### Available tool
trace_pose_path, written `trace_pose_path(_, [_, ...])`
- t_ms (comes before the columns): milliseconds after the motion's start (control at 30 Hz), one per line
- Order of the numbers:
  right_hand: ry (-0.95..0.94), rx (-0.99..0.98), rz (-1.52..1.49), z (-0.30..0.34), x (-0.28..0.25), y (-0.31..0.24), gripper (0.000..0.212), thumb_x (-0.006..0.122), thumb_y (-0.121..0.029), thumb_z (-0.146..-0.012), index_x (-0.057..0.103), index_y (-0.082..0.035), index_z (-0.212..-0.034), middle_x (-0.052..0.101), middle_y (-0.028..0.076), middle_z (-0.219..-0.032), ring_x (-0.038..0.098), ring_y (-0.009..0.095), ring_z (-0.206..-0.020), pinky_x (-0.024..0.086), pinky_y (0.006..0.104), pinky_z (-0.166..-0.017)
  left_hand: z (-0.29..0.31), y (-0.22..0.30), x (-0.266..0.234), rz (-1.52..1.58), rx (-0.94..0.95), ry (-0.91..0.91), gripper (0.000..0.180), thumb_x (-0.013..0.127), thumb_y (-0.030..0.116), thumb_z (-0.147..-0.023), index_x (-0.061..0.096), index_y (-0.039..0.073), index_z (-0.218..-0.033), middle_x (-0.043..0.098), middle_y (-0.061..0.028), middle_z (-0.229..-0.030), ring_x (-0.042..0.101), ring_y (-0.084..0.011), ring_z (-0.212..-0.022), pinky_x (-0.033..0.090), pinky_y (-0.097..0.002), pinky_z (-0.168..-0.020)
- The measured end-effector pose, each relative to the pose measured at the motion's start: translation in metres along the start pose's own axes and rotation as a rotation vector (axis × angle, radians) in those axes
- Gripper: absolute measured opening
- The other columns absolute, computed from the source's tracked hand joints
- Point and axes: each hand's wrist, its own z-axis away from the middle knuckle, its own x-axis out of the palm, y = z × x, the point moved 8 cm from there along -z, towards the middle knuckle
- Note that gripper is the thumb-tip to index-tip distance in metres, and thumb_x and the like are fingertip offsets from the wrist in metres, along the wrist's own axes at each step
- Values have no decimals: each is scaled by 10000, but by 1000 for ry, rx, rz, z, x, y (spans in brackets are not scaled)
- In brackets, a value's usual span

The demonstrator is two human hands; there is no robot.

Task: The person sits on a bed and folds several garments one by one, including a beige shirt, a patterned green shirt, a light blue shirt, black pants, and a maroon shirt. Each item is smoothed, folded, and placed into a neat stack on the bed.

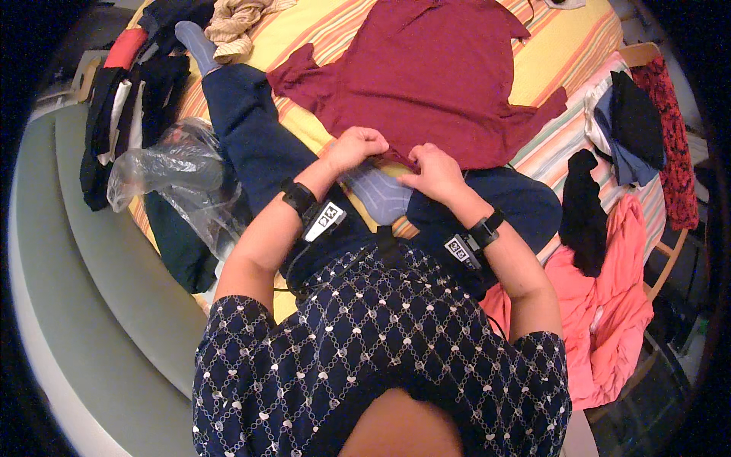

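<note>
A maroon short-sleeved shirt (pixel 434 76) lies spread on the bed in front of me, its near edge reaching my lap. My left hand (pixel 356 149) is closed in a pinch on that near edge. A short way to the right, my right hand (pixel 436 175) pinches the same edge, where the cloth is drawn up between the two hands. Just below them is my foot in a grey-blue sock (pixel 378 196), between my legs in dark blue trousers (pixel 247 126).
Left of my legs lie a clear plastic bag (pixel 179 171) and a stack of dark clothes (pixel 99 145). A beige knitted cloth (pixel 232 27) is at the far left. To the right are a black garment (pixel 585 209), coral-pink cloth (pixel 609 305) and folded blue-and-black clothes (pixel 632 126) on the striped bedspread (pixel 579 46).
</note>
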Motion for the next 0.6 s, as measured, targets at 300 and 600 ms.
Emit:
trace_pose_path(300, [74, 8, -623, -24, -15, 14, 144, 590, -173, -811, 585, -30, -805, 571, 50, -721, 524, 139, -675, 429, 281, -637, 4, 16, -11, 464, 70, 71, 105, 558, 153, -849, 623, 78, -814, 611, 25, -791, 535, -76, -718, 427, -227, -686])
trace_pose_path(600, [74, 27, -921, -27, -21, 28, 195, 496, -190, -915, 554, -30, -820, 477, -55, -721, 425, 54, -692, 392, 225, -633, 4, 17, -12, 487, 152, 68, 130, 541, 195, -896, 608, 83, -897, 624, 22, -853, 555, -79, -789, 430, -229, -767])
